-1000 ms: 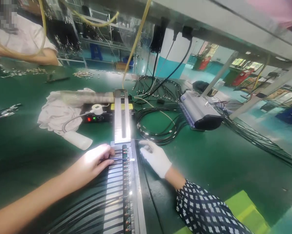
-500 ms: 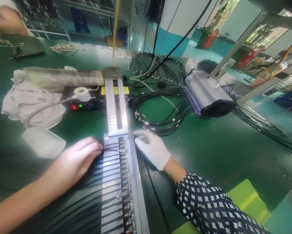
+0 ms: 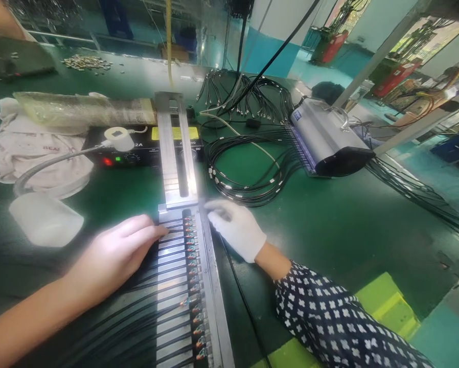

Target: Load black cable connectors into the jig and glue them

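Note:
My bare left hand (image 3: 124, 250) pinches a thin black cable (image 3: 171, 231) over the left side of a long metal fixture (image 3: 168, 301). Several black cables lie side by side across this fixture, their stripped ends with coloured wires (image 3: 193, 263) meeting small metal connectors in a dark slot. My right hand (image 3: 239, 230), in a white glove, rests at the fixture's raised right rail (image 3: 210, 266) with its fingers curled against it. A black cord (image 3: 239, 286) runs from under that hand down the green table; whatever the fingertips hold is hidden.
Behind the fixture stand a slotted metal bracket (image 3: 168, 168) and a black box with lights (image 3: 137, 158). A white cloth (image 3: 41, 153) and a white cup-like piece (image 3: 45, 220) lie left. Coiled cables (image 3: 229, 191) and a silver housing (image 3: 329, 135) sit right, yellow-green trays (image 3: 386, 306) nearer.
The view has shifted slightly, so the bench items appear further left and higher. My left fingertips have moved a little further in over the fixture. My right hand stays at the rail.

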{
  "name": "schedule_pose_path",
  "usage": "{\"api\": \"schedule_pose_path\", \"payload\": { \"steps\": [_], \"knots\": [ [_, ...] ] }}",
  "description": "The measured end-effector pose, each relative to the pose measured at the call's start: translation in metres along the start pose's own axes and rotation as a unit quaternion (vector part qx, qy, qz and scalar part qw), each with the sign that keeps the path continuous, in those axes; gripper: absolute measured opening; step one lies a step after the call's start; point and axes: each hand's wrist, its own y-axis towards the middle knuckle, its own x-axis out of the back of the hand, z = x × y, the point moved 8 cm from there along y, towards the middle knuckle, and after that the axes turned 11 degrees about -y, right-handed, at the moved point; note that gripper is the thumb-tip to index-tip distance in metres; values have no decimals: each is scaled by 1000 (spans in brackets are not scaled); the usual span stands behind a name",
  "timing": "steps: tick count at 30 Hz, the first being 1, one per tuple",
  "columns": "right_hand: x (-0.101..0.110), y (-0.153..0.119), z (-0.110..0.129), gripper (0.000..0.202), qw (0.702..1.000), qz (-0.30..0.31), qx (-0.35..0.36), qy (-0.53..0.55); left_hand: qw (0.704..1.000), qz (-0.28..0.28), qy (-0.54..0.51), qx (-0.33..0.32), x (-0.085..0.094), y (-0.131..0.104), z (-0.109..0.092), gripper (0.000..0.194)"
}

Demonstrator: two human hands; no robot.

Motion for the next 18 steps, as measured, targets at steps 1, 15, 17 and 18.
{"api": "schedule_pose_path", "payload": {
  "steps": [1,15,17,18],
  "knots": [
    [1,-1,3,31,999,-12,37,-21,1000,4,-2,1,0,-2,1,24],
    [-11,3,20,43,984,38,138,-109,992,28,10,121,-8,-32,16,42],
    [-7,-1,18,42,990,17,115,-76,991,22,16,133,-4,-31,6,42],
    [-5,-6,17,42,992,4,107,-66,990,19,17,140,-3,-32,-2,41]
  ]
}}
